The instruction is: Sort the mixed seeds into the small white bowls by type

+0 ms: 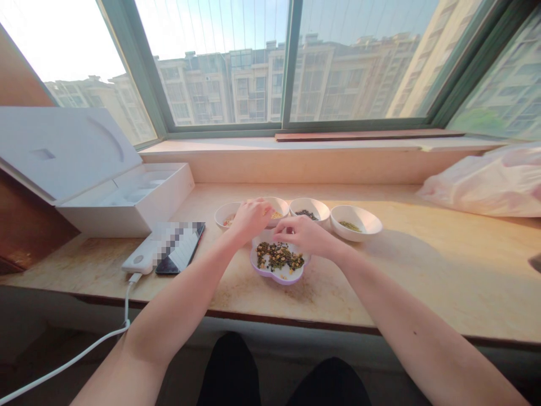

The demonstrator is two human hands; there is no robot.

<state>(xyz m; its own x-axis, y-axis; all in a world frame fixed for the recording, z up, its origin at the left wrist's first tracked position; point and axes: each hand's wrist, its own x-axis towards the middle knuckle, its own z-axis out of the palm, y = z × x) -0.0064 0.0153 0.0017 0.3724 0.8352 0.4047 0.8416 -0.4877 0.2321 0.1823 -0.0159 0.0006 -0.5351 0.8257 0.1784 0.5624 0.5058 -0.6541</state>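
My left hand (252, 216) hangs over the second white bowl (284, 205), its fingers curled down and bunched; yellow grains or beans show beside them. My right hand (301, 232) is above the back of a lilac-rimmed, petal-shaped dish (275, 277), fingertips drawn together in a pinch. Anything inside either grip is too small or hidden to make out. Mixed green, black and yellowish beans (279, 256) lie in the dish. Behind it stand a bowl of pale, reddish pieces (220, 215), partly covered by my left hand, a bowl of black beans (323, 210) and a bowl of small green beans (369, 226).
On the left are an open white box (114, 217), a white power bank (139, 256) with a cable (84, 356), and a dark phone (181, 256). A plastic bag (486, 183) lies at the right. The counter's front edge runs below my forearms; a window is behind.
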